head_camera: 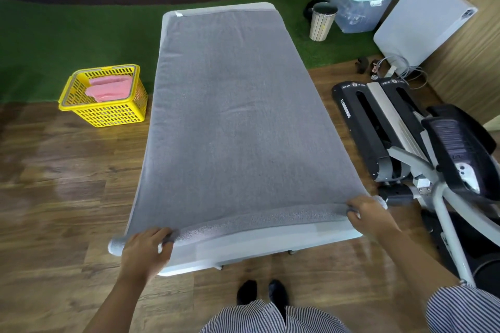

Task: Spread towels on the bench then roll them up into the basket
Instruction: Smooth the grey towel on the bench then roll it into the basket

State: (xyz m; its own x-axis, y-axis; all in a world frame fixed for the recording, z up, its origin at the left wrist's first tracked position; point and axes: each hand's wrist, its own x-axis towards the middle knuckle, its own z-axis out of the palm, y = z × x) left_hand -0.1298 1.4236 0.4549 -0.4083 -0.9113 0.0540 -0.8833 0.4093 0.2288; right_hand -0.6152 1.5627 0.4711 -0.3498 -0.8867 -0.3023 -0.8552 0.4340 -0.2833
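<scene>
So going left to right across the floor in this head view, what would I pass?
Yellow basket with pink towels → bench under the grey towel → striped bin → black stepper machine → white panel against the wall.

A towel [238, 121] lies spread along the table [270, 244], its near edge rolled at 6 o'clock (a hand at each end). The basket [104, 96], on the floor at 9 o'clock, holds rolled towels [109, 88]; an exercise machine [405, 138] stands at 3 o'clock
</scene>
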